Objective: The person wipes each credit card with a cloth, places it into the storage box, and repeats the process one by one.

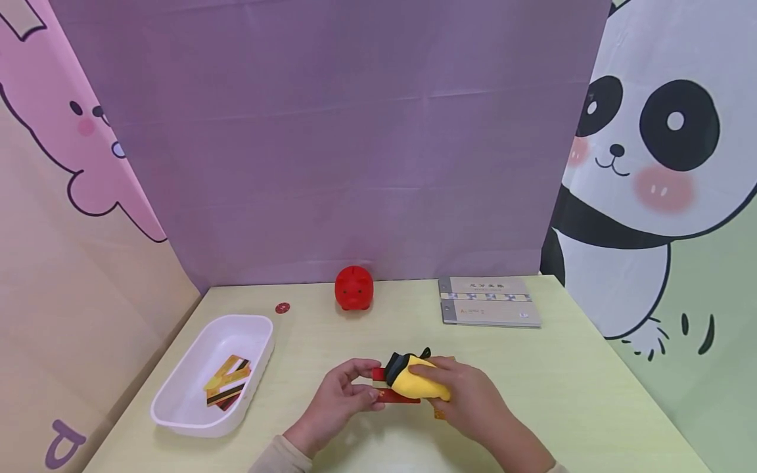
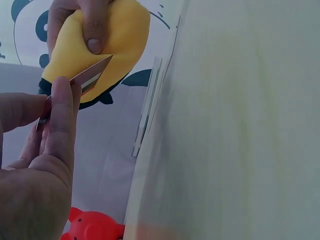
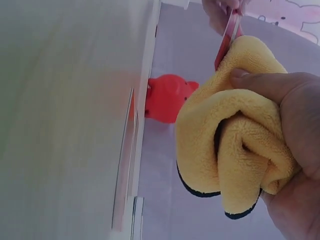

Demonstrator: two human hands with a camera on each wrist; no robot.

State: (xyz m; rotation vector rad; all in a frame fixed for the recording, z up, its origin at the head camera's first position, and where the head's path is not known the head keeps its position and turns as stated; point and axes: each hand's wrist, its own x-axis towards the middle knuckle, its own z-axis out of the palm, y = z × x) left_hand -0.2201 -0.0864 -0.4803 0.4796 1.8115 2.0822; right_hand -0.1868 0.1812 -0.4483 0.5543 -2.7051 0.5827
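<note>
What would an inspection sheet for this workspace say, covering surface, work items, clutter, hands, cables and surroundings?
Surface: pale table; white tub with cards in it, toward the left.
Job's things: red card, partly hidden by a yellow cloth in the head view.
Clutter: red pig, notebook and small red disc toward the back.
Hands: left hand pinches the red card; right hand grips the cloth.
Cables: nothing seen.
Surroundings: purple backdrop, panda picture at right, pink animal picture at left.

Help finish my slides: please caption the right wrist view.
Right hand gripping a folded yellow cloth next to a red card held by the left hand, red piggy bank beyond.
</note>
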